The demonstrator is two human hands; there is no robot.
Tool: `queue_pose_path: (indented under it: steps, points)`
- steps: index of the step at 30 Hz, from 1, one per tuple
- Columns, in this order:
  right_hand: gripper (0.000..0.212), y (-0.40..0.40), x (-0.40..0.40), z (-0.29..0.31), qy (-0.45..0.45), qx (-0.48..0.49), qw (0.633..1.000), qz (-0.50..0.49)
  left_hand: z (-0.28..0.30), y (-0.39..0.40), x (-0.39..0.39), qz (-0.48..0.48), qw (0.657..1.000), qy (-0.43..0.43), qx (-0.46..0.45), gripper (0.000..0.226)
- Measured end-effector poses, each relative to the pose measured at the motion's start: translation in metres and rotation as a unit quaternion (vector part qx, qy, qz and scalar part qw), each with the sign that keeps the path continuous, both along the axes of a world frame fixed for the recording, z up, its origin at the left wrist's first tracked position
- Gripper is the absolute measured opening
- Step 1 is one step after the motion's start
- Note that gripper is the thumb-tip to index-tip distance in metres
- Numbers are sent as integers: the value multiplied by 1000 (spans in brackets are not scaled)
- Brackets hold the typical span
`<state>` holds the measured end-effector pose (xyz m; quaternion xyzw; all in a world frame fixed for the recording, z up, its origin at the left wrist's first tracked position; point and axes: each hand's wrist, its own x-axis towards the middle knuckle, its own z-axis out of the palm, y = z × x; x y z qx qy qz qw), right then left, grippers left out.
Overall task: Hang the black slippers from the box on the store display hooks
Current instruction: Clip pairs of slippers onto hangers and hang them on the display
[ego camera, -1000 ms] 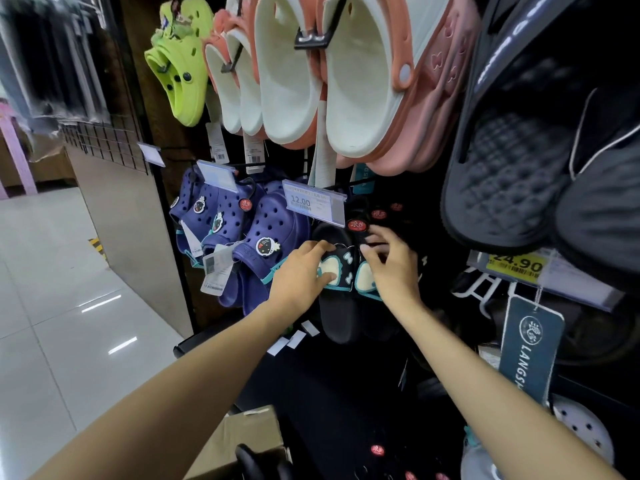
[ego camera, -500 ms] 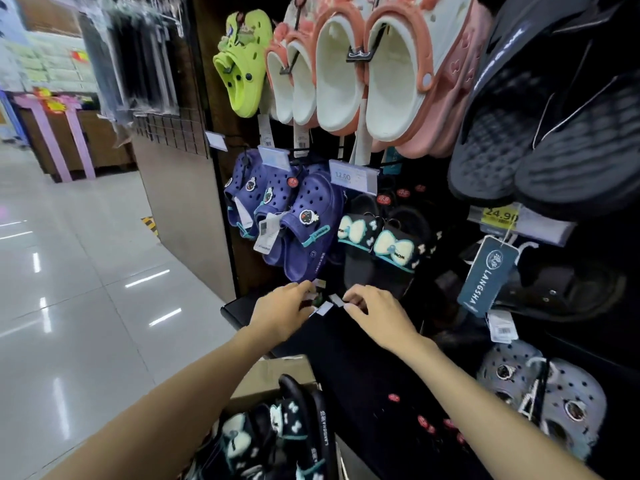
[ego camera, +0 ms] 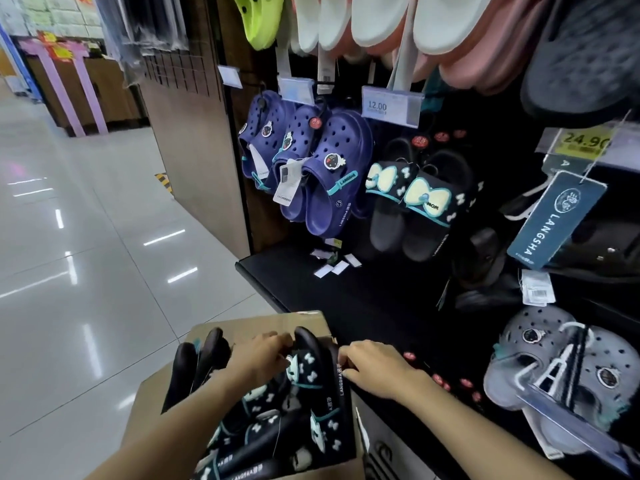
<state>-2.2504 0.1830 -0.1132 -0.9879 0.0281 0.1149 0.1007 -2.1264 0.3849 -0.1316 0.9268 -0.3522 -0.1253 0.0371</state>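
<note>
A cardboard box (ego camera: 156,403) at the bottom centre holds several black slippers with pale bow straps. My left hand (ego camera: 258,356) and my right hand (ego camera: 375,367) both grip one upright black slipper pair (ego camera: 320,372) at the box's far right corner, one hand on each side. Another black pair (ego camera: 199,358) stands at the box's left. One black bow slipper pair (ego camera: 415,199) hangs on a display hook under the 12.00 price tag (ego camera: 389,107).
Blue clogs (ego camera: 322,174) hang left of the black pair. White and pink clogs (ego camera: 398,22) hang above, grey clogs (ego camera: 568,368) lower right. A black shelf (ego camera: 346,292) with loose white tags juts out below the hooks. A LANGSHA label (ego camera: 550,220) dangles at right. Glossy floor lies left.
Both hands left the hung pair, dropped past the shelf and went down into the box, where they took hold of a black slipper pair. My view tilted downward.
</note>
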Motion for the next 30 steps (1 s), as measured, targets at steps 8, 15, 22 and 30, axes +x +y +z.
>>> queue_pose_path:
  steps: [8, 15, 22, 30]
  points:
    - [25, -19, 15, -19, 54, -8, 998, 23, -33, -25, 15, -15, 998, 48, 48, 58]
    - [25, -26, 21, -26, 69, -1, 997, 20, -73, -34, 24, 9, 995, 96, 20, 70]
    - [29, -14, 15, -44, 139, -23, 987, 77, -82, -45, 25, 19, 989, 137, -53, 46]
    - [33, -7, 14, -52, 176, -45, 978, 104, -53, -47, 11, -54, 992, 69, -88, 25]
